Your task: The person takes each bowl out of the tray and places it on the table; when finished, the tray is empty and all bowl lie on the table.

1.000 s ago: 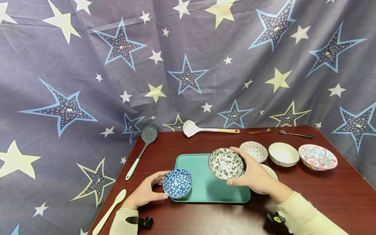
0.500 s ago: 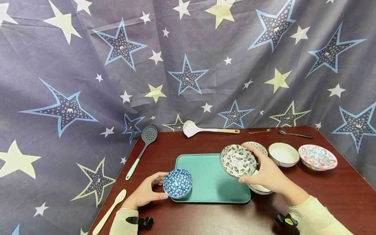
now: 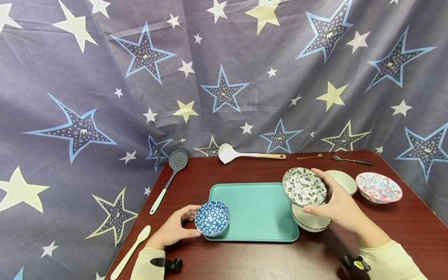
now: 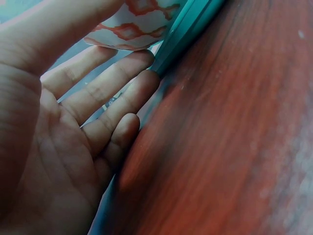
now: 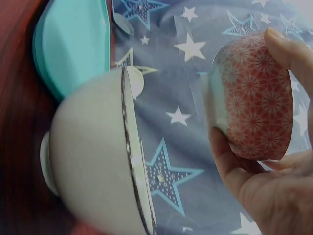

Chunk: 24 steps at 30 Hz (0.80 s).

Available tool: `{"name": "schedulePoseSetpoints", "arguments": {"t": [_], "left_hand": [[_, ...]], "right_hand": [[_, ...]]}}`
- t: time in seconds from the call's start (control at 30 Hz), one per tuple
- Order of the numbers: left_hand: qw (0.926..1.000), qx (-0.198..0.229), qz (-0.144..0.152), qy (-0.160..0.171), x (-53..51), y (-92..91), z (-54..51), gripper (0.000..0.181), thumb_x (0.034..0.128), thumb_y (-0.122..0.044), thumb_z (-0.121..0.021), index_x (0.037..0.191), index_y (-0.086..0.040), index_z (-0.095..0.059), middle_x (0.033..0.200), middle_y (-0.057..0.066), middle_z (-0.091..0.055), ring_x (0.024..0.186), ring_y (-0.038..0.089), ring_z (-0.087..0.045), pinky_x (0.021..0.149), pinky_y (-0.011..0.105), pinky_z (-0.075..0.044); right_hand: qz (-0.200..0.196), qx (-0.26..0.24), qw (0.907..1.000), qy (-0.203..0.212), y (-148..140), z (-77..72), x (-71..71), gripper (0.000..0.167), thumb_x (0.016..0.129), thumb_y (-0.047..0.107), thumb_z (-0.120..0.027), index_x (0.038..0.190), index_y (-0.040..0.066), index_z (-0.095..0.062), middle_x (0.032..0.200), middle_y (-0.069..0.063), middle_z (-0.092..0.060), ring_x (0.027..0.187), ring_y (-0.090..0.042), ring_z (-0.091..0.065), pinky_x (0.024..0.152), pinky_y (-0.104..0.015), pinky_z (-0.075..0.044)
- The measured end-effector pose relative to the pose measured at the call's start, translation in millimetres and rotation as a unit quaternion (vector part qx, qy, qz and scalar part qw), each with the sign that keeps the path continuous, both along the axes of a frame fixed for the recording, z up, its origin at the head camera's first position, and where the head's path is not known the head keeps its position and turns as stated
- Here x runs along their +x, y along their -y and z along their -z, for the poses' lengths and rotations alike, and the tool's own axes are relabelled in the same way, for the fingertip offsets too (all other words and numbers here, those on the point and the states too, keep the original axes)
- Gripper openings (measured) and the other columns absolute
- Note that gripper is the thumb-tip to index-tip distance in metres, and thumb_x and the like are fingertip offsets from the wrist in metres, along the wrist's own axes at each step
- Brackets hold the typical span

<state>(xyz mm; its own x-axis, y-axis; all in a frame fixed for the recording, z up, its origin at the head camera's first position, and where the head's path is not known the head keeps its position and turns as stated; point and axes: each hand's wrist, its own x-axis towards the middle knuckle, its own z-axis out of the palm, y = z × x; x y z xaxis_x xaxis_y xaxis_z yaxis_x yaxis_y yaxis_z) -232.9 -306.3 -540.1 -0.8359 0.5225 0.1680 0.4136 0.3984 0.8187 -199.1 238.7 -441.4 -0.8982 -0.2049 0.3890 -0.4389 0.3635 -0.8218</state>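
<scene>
- Leaf-patterned bowl [image 3: 304,186]: held up above the bench [image 3: 245,260], overlapping the far right corner of the green tray [image 3: 253,214] in the head view, its inside facing the camera; the right wrist view shows its outside, red with white flower shapes.
- Right hand [image 3: 337,202]: pinches that bowl at its right side, between thumb and fingers.
- White bowl [image 3: 311,221] with a dark rim line: just beside the tray's right end, below the raised bowl, with a gap between the 2.
- Left hand [image 3: 176,225]: thumb and fingers curve round the left side of the blue bowl [image 3: 212,218], which is at the tray's near left corner; whether it rests there, I cannot tell.
- Right side of the bench: a cream bowl [image 3: 343,181], partly behind the right hand, and a pink-and-blue bowl [image 3: 378,188].
- Far edge: a white ladle [image 3: 227,153], a gold spoon [image 3: 309,156] and a dark-handled spoon [image 3: 352,160].
- Left side: a grey skimmer [image 3: 178,160] and, nearer, a cream spoon [image 3: 131,252].
- Behind: a star-printed cloth [image 3: 224,50].
</scene>
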Motion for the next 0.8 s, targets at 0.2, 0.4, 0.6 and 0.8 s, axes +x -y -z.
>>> {"name": "schedulePoseSetpoints", "arguments": {"t": [0.2, 0.4, 0.6, 0.8], "left_hand": [[0.9999, 0.009, 0.005, -0.004, 0.1, -0.4, 0.8, 0.07, 0.0855, -0.02, -0.09, 0.147, -0.024, -0.058, 0.131, -0.003, -0.069, 0.115, 0.022, -0.064, 0.1, 0.034, -0.051], [0.9999, 0.015, 0.006, -0.003, 0.0, -1.1, 0.2, 0.07, 0.0849, -0.02, -0.09, 0.147, -0.024, -0.058, 0.131, -0.003, -0.069, 0.115, 0.022, -0.063, 0.099, 0.034, -0.051], [0.9999, 0.014, 0.005, -0.006, -0.2, -1.2, 0.0, 0.071, 0.0843, -0.021, -0.091, 0.147, -0.024, -0.058, 0.13, -0.004, -0.069, 0.115, 0.021, -0.064, 0.099, 0.034, -0.051], [0.9999, 0.011, 0.003, -0.008, -0.1, -0.8, -0.4, 0.071, 0.0842, -0.021, -0.091, 0.147, -0.024, -0.058, 0.13, -0.004, -0.069, 0.115, 0.021, -0.064, 0.099, 0.034, -0.051]], "right_hand": [[0.04, 0.013, 0.999, -0.012, -17, -0.3, 6.0, 0.11, 0.071, 0.008, -0.098, 0.162, 0.017, -0.036, 0.147, -0.011, -0.051, 0.122, -0.007, -0.053, 0.096, -0.009, -0.04], [0.033, -0.031, 0.9989, 0.003, -33, 0.2, 11.5, 0.106, 0.076, -0.005, -0.091, 0.162, 0.01, -0.031, 0.145, -0.015, -0.049, 0.118, -0.006, -0.058, 0.09, -0.013, -0.05], [0.046, -0.037, 0.9981, 0.017, -51, 6.1, 15.0, 0.105, 0.078, -0.008, -0.088, 0.163, 0.011, -0.03, 0.142, -0.012, -0.05, 0.116, -0.004, -0.059, 0.088, -0.014, -0.052], [0.064, -0.01, 0.9979, 0.001, -64, 12.2, 18.7, 0.104, 0.077, -0.006, -0.089, 0.162, 0.006, -0.031, 0.142, -0.012, -0.048, 0.118, -0.001, -0.055, 0.091, -0.009, -0.046]]}}
